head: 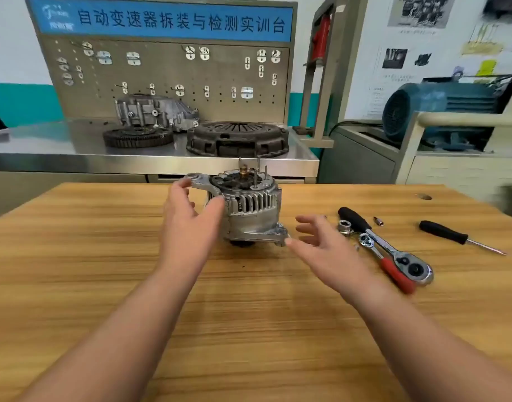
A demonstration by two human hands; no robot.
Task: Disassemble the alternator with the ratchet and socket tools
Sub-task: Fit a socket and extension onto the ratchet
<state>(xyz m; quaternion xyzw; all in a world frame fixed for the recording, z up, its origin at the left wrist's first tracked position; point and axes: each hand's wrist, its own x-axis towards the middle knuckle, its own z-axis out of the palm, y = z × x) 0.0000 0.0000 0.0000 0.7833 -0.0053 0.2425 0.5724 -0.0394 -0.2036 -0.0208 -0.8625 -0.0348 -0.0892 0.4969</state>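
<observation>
Over the wooden table point(104, 256), 2 bare forearms are reaching forward. The left hand point(188, 216) is spreading wide, fingertips and thumb touching the upright alternator point(252, 204) near the table's far edge. The right hand point(321, 242) is hovering open, thumb just beside its lower lug. Further right, a socket point(344, 226), black-handled ratchet point(356, 220), red-handled ratchet point(395, 274) and screwdriver point(446, 233) are lying.

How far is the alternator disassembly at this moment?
Done: little; the alternator shows bare studs on top, so a rear cover may be off. In hand: the left hand touches its housing, the right hand hovers open beside it. Left: the housing halves are joined; the red-handled ratchet and socket lie unused.
</observation>
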